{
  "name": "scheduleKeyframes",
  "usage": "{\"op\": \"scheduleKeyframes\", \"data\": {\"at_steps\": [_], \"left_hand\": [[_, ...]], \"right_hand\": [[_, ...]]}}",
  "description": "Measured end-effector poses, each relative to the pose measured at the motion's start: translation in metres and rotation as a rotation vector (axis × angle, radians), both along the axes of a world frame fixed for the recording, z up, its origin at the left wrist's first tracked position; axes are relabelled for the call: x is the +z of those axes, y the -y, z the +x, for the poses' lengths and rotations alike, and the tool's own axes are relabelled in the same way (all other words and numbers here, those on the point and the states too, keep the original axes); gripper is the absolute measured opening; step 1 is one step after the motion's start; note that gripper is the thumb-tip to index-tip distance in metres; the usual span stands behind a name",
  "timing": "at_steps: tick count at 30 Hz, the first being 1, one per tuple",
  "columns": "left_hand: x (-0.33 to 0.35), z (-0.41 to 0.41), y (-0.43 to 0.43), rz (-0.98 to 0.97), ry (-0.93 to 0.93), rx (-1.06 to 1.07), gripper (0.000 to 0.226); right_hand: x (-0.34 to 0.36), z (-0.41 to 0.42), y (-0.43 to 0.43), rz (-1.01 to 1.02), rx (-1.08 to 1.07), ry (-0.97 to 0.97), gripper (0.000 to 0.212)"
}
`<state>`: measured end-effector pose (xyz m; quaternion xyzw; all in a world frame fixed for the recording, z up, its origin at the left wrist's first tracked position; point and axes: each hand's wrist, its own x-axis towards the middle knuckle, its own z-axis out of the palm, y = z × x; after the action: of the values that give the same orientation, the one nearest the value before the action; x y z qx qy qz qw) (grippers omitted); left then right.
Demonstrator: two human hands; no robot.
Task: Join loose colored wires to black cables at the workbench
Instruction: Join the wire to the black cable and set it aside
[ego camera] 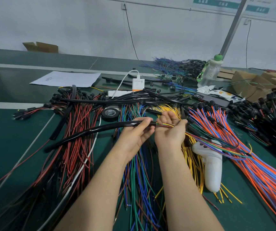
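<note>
Cable work is in the middle of the frame: the left hand (pixel 136 134) has its fingers (pixel 144 121) closed around the end of the black cable (pixel 90 131), which runs away to the lower left over the green tabletop (pixel 9 130). The right hand (pixel 170 130) lies palm up just beside it, its fingers half curled on a few thin colored wires (pixel 165 125) which enter the cable mouth; how firm this pinch is, I cannot tell. The cable looks light but rather stiff and glossy, so it probably slips; holding it close to the open end seems best. The wires look soft and easy to bend, so I think they should be taken very near their tips. A roll of black tape (pixel 110 113) lies just above the hands.
</note>
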<state>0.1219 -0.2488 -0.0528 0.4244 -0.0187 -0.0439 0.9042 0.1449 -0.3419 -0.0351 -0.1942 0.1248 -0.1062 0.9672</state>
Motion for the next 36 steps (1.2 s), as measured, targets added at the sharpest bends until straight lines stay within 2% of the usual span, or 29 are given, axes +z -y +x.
{"op": "scheduleKeyframes", "data": {"at_steps": [1,5,8,11,14,16,21,25,29,33,36], "left_hand": [[0.0,0.0,0.0,-0.009,0.02,0.011,0.012],[-0.002,0.001,0.001,0.047,0.078,0.042,0.013],[0.0,0.003,0.001,0.019,0.079,0.117,0.013],[0.005,0.005,-0.008,-0.104,0.034,0.25,0.013],[0.006,0.007,-0.015,-0.17,-0.004,0.352,0.011],[0.008,0.007,-0.016,-0.187,-0.003,0.372,0.009],[0.005,0.004,-0.012,-0.109,0.028,0.243,0.01],[0.002,0.001,-0.001,-0.008,0.046,0.136,0.011],[0.006,0.005,-0.009,-0.117,0.017,0.281,0.012],[0.006,0.009,-0.024,-0.233,-0.036,0.433,0.009],[0.004,0.008,-0.025,-0.184,-0.04,0.408,0.009]], "right_hand": [[0.001,0.0,-0.003,-0.063,0.045,0.017,0.061],[-0.008,-0.002,-0.021,-0.564,0.191,-0.07,0.062],[-0.003,-0.005,-0.021,-0.637,0.255,-0.071,0.048],[0.001,-0.005,-0.009,-0.482,0.092,-0.04,0.034],[0.005,-0.004,0.004,-0.192,0.037,0.035,0.038],[0.004,-0.005,0.006,-0.124,0.03,0.054,0.043],[0.001,-0.001,-0.001,-0.262,0.02,-0.016,0.046],[-0.004,-0.002,-0.011,-0.318,0.13,-0.077,0.039],[0.001,-0.005,-0.011,-0.193,0.217,0.018,0.036],[0.003,-0.004,0.005,-0.037,0.107,0.041,0.039],[0.003,-0.004,0.005,-0.081,0.033,-0.019,0.045]]}}
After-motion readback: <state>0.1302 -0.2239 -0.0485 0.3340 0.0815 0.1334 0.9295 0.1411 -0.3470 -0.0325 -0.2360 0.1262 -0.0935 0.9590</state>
